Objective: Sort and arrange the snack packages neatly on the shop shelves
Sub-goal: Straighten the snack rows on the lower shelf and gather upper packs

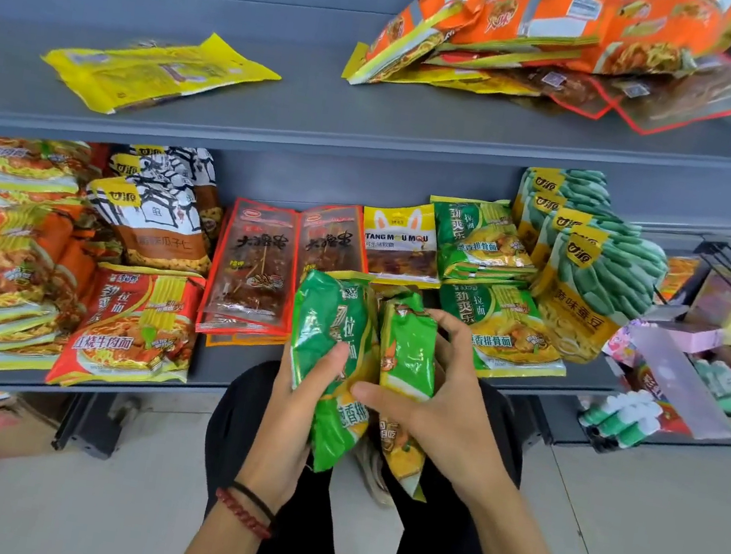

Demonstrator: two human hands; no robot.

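Green noodle packets [327, 342] stood on end over the person's lap, at six o'clock from the lower shelf [211, 372]; the left hand [294, 408] had its grip wrapped round this bundle, thumb laid across the front; the right hand [452, 413] held a second green packet [406, 358], fingers curled over its upper edge and thumb reaching toward the bundle. Held upright and side by side like this, the packets were probably being squared together so they could go down as one tidy pile. A matching green stack [500, 330] lay flat at two o'clock from the hands, with another green stack [482, 242] just behind it; that looked the likely destination. Red beef-noodle packets [133, 327] sat at nine o'clock and red skewer-snack packets [257, 260] at twelve, so kinds were grouped by colour. On the upper shelf [379, 108] a yellow packet [157, 72] lay alone at eleven o'clock; an orange heap [533, 31] at one o'clock remained jumbled and unsorted.
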